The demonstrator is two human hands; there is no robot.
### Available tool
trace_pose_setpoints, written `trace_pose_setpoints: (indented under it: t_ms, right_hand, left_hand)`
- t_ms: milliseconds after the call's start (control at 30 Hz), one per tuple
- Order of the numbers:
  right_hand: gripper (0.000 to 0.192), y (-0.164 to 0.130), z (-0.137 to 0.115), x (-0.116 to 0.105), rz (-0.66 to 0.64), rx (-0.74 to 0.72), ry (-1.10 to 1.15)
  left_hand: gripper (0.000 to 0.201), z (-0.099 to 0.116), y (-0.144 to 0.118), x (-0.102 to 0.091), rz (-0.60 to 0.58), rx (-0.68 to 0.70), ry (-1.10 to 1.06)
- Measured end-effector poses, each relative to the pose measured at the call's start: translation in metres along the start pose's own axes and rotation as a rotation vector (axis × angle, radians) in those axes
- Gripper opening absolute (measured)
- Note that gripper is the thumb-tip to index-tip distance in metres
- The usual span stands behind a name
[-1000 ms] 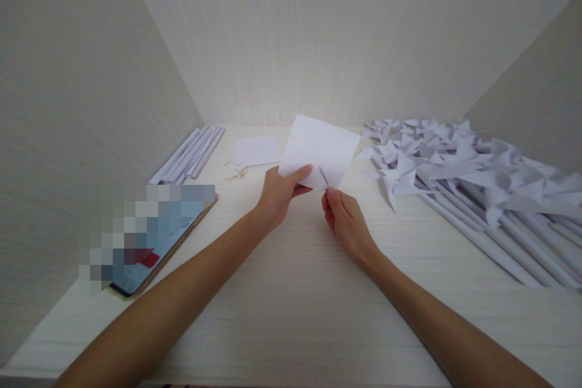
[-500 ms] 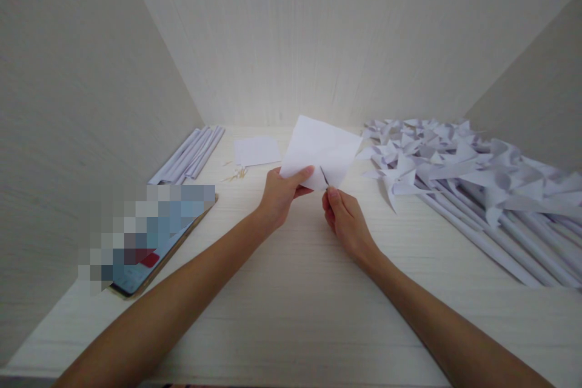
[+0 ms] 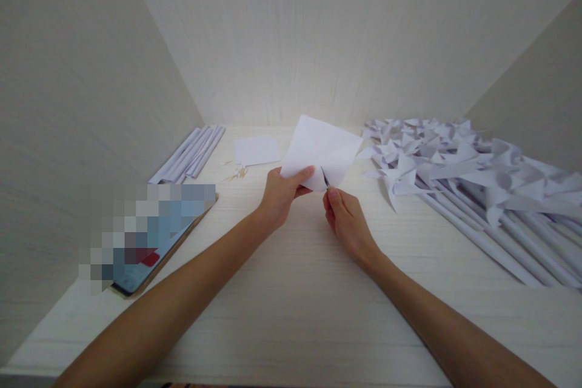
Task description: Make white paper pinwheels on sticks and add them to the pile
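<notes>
A white sheet of paper is raised above the table, tilted toward me. My left hand pinches its lower left edge, thumb on top and fingers beneath. At the sheet's lower edge, my right hand is closed around a small pair of scissors. Only the dark, narrow blades show, pointing up into the paper along a short cut; the handles are hidden in my fingers.
Finished paper pinwheels on rolled paper sticks are piled at right. Back left lie paper tubes, flat paper and small yellowish sticks. A phone, partly blurred, leans against the left wall.
The scissors' blades look slightly farther apart at the cut. The sheet and both hands have shifted only a tiny bit.
</notes>
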State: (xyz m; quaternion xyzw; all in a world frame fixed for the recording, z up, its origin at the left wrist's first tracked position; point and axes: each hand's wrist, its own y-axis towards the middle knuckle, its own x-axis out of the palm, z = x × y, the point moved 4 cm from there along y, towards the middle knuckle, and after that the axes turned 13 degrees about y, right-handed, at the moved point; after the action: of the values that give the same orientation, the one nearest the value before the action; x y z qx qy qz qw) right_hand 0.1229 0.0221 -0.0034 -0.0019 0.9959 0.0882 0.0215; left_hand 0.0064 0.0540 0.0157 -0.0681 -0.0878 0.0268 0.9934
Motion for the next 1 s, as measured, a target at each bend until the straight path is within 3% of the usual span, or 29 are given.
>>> trace_pose_setpoints:
  t_ms: [267, 433, 600, 800, 1000]
  right_hand:
    - [0.046, 0.001, 0.002, 0.000, 0.000, -0.007, -0.013]
    - [0.048, 0.001, 0.000, 0.001, -0.025, -0.004, -0.020]
    - [0.047, 0.000, 0.002, 0.001, -0.036, 0.008, 0.028]
    - [0.043, -0.002, 0.001, 0.002, -0.073, -0.022, 0.200]
    - [0.042, 0.000, -0.003, -0.002, -0.016, -0.102, 0.062]
  left_hand:
    - [0.026, 0.001, 0.002, -0.002, -0.003, 0.014, 0.040]
    - [0.019, 0.015, 0.010, -0.011, -0.018, 0.099, 0.179]
    - [0.017, 0.024, 0.018, -0.020, 0.031, 0.164, 0.146]
    - [0.020, 0.007, 0.013, -0.010, -0.033, 0.107, 0.073]
    - [0.019, -0.009, 0.002, 0.003, -0.166, 0.012, 0.147]
